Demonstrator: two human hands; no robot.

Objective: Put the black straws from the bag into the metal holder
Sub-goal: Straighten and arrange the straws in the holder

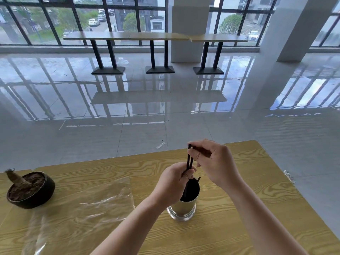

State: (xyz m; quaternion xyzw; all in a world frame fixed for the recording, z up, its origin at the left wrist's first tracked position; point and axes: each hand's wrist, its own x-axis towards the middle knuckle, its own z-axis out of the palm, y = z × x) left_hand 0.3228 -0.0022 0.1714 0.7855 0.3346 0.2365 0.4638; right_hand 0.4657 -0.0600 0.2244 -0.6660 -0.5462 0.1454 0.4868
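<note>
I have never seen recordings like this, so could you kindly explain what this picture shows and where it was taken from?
There is no machine here: a person wears a camera on the head, looking down at their own hands. The left hand grips black straws low down, the right hand pinches their upper ends, above a metal holder already containing straws. On the wooden table lie a flat clear plastic bag and a dark pot holding a dried stump.

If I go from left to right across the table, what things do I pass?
First a dark pot of soil → clear plastic bag → metal holder → right hand pinching the black straws.
</note>
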